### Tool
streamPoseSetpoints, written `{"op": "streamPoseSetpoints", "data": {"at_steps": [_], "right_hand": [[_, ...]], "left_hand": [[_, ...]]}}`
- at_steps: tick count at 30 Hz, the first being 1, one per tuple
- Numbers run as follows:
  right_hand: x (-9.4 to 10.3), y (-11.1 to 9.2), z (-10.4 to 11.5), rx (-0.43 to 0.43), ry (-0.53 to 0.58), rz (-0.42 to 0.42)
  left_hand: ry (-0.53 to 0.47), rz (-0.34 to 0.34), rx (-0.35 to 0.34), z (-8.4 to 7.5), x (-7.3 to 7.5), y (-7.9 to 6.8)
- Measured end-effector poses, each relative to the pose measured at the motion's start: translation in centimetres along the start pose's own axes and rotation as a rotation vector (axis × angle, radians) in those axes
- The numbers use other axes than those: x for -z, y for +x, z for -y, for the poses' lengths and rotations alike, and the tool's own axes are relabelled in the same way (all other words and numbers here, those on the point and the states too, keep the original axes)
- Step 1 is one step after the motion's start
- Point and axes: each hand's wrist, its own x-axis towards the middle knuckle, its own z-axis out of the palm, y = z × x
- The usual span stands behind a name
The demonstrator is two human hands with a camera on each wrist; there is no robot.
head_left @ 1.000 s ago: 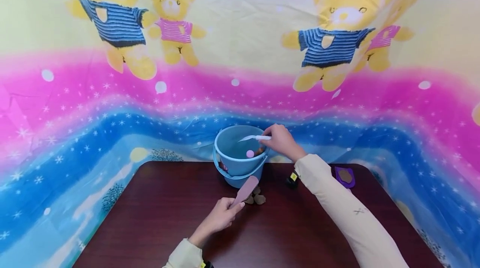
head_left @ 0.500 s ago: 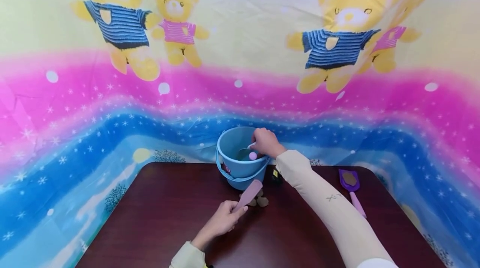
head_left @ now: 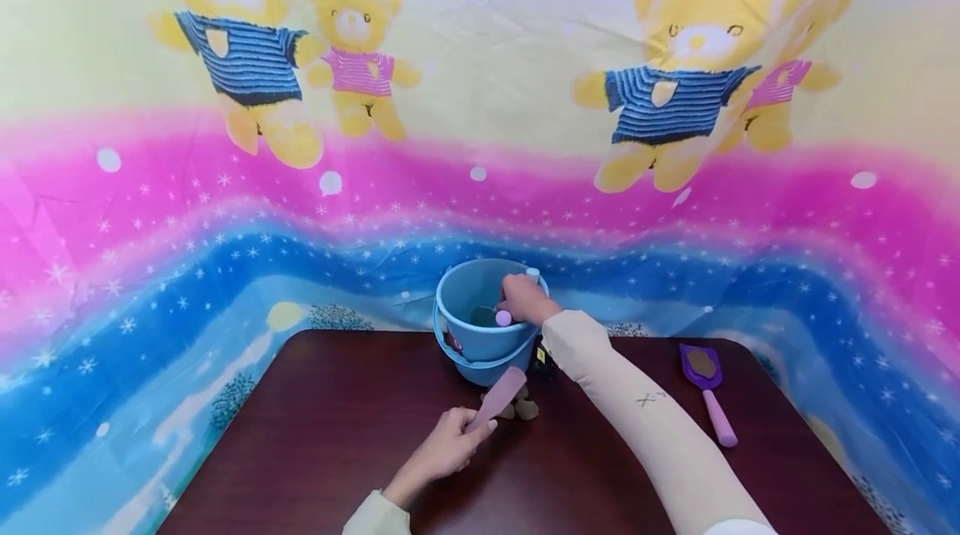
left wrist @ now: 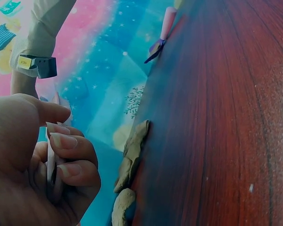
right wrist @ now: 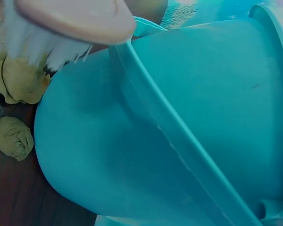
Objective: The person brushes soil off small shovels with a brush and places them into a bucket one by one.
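Note:
My left hand (head_left: 446, 445) holds a pink flat-backed brush (head_left: 501, 396) in front of the bucket, fingers curled round its handle in the left wrist view. White bristles under the brush (right wrist: 70, 23) show in the right wrist view. My right hand (head_left: 523, 298) reaches over the right rim of the blue bucket (head_left: 491, 339), its fingertips inside. A thin clear blade shows faintly by those fingers; whether they still grip it is hidden. A pale nub (head_left: 532, 273) stands behind the hand. Next to the fingers is a round pink handle end (head_left: 503, 318).
Several grey-brown clay lumps (head_left: 527, 409) lie on the dark table (head_left: 337, 435), before the bucket and partly behind the brush. A purple shovel (head_left: 708, 393) with a pink handle and brown matter in its scoop lies at the right. A printed cloth hangs behind.
My right hand has moved left and down into the bucket, carrying the white-handled tool with the clear blade, now mostly hidden. My left hand stays nearly in place with the brush.

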Motion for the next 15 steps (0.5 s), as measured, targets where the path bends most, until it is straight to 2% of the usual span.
{"op": "streamPoseSetpoints", "data": {"at_steps": [9, 15], "right_hand": [[0.1, -0.1, -0.6, 0.004, 0.021, 0.017], [1.5, -1.1, -0.8, 0.021, 0.093, -0.033]], "left_hand": [[0.019, -0.018, -0.013, 0.0, -0.3, 0.2], [0.023, -0.022, -0.021, 0.2, -0.4, 0.2]]}}
